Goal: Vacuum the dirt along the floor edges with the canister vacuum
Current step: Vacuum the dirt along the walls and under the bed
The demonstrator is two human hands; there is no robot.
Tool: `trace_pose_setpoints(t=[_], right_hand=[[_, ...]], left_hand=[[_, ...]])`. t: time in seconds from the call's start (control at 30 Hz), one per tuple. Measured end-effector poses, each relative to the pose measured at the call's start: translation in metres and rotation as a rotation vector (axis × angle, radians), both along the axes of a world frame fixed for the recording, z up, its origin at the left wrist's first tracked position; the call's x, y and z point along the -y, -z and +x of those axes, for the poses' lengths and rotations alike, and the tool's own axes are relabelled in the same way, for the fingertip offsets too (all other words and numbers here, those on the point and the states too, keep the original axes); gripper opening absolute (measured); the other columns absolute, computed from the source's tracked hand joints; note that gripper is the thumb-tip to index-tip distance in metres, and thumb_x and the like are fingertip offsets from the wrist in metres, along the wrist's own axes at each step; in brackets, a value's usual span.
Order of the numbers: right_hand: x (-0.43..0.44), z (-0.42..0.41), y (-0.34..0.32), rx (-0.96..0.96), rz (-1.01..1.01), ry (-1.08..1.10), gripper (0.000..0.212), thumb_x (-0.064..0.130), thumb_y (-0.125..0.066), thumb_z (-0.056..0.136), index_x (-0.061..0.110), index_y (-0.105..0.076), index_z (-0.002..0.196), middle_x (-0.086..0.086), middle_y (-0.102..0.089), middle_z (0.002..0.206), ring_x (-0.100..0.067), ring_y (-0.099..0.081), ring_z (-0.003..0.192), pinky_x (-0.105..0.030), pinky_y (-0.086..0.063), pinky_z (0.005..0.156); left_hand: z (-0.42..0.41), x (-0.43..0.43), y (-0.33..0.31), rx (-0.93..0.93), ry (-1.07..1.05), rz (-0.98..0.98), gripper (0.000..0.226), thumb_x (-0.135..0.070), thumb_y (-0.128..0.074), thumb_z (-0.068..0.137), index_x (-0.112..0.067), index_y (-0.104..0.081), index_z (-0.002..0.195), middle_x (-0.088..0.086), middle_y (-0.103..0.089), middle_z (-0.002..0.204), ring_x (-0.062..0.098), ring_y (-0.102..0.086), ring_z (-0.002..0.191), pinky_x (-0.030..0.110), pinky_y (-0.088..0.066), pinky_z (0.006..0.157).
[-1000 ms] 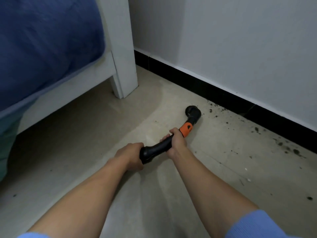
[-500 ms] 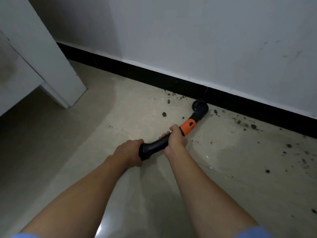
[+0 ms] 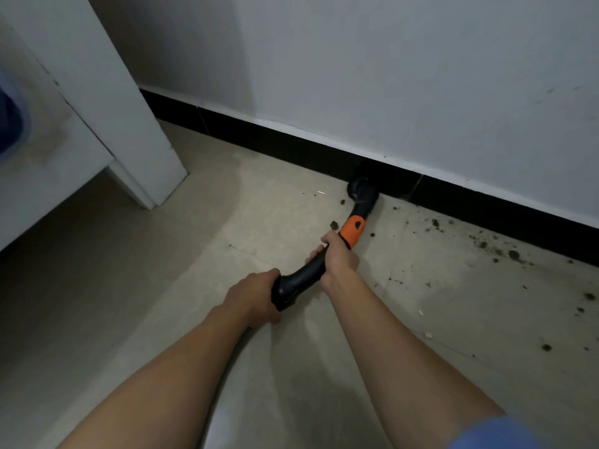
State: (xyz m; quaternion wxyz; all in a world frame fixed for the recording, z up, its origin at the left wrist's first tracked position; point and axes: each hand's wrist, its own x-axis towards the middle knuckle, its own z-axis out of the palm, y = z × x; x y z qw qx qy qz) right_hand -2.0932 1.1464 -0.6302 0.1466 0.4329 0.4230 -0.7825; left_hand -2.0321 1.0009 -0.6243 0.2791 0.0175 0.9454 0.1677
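Vacuum wand [image 3: 304, 275] runs from my hands forward and right to its nozzle [image 3: 364, 193], set against the black baseboard [image 3: 486, 204]. My right hand [image 3: 340, 260], nearer the nozzle, grips just behind the orange collar [image 3: 352, 231]; my left hand [image 3: 252, 299] grips the rear end. Dirt [image 3: 509, 249] lies rightward along the edge.

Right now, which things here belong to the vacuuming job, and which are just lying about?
Job: vacuum wand, gripped by left hand and right hand; nozzle; dirt along the skirting.
Lying about: white bed leg; blue bedding.
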Motion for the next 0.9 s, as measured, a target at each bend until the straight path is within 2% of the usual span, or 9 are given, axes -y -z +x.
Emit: trace_pose_setpoints(t=[0.17, 0.37, 0.5, 0.6, 0.7, 0.8, 0.9], right_hand=[[0.0, -0.002, -0.004, -0.012, 0.041, 0.022, 0.008, 0.004, -0.059, 0.08, 0.005, -0.052, 0.084, -0.007, -0.052, 0.06, -0.021, -0.05, 0.046, -0.031, -0.051, 0.052], [0.045, -0.007, -0.016, -0.032, 0.034, -0.191, 0.012, 0.005, -0.059, 0.084, 0.005, -0.051, 0.093, -0.006, -0.051, 0.062, -0.021, -0.05, 0.046, -0.032, -0.05, 0.056], [0.054, 0.015, -0.011, -0.01, 0.065, -0.119, 0.009, 0.007, -0.062, 0.085, 0.004, -0.054, 0.087, -0.008, -0.055, 0.066, -0.022, -0.054, 0.053, -0.036, -0.054, 0.064], [0.036, 0.035, -0.007, 0.006, 0.102, 0.002, 0.007, 0.007, -0.061, 0.086, 0.004, -0.056, 0.084, -0.008, -0.056, 0.066, -0.022, -0.055, 0.053, -0.036, -0.054, 0.061], [0.015, 0.046, -0.005, 0.022, 0.096, 0.083, 0.006, 0.006, -0.061, 0.086, 0.004, -0.055, 0.085, -0.008, -0.055, 0.067, -0.022, -0.055, 0.053, -0.036, -0.054, 0.058], [0.012, 0.042, -0.009, 0.014, 0.071, 0.045, 0.006, 0.005, -0.061, 0.085, 0.004, -0.055, 0.085, -0.008, -0.055, 0.067, -0.022, -0.055, 0.053, -0.035, -0.054, 0.056], [0.026, 0.028, -0.014, -0.018, 0.046, -0.085, 0.008, 0.006, -0.06, 0.085, 0.004, -0.053, 0.087, -0.008, -0.054, 0.067, -0.022, -0.055, 0.053, -0.035, -0.052, 0.056]], left_hand=[[-0.002, 0.004, 0.0, -0.018, -0.004, 0.037, 0.05, -0.021, -0.076, 0.065, -0.024, -0.052, 0.109, 0.001, -0.061, 0.102, 0.022, -0.058, 0.09, 0.033, -0.051, 0.074], [0.012, 0.043, -0.003, -0.007, -0.092, 0.061, 0.05, -0.027, -0.077, 0.063, -0.026, -0.05, 0.105, -0.001, -0.06, 0.098, 0.019, -0.058, 0.088, 0.034, -0.051, 0.077], [0.026, 0.052, -0.004, 0.049, -0.049, 0.033, 0.046, -0.024, -0.076, 0.064, -0.029, -0.047, 0.1, -0.004, -0.057, 0.096, 0.017, -0.057, 0.087, 0.032, -0.049, 0.073], [0.028, 0.039, -0.006, 0.063, 0.042, 0.003, 0.046, -0.025, -0.076, 0.065, -0.031, -0.044, 0.098, -0.005, -0.055, 0.096, 0.019, -0.057, 0.089, 0.032, -0.046, 0.071], [0.029, 0.022, -0.009, 0.076, 0.109, -0.012, 0.048, -0.023, -0.076, 0.066, -0.029, -0.046, 0.104, -0.004, -0.055, 0.098, 0.02, -0.058, 0.091, 0.033, -0.048, 0.074], [0.028, 0.019, -0.012, 0.048, 0.093, -0.001, 0.05, -0.024, -0.076, 0.066, -0.028, -0.046, 0.106, -0.004, -0.054, 0.097, 0.02, -0.058, 0.091, 0.033, -0.049, 0.074], [0.031, 0.033, -0.014, 0.022, 0.008, 0.024, 0.049, -0.026, -0.075, 0.065, -0.029, -0.047, 0.105, -0.004, -0.057, 0.097, 0.017, -0.058, 0.087, 0.032, -0.05, 0.072]])
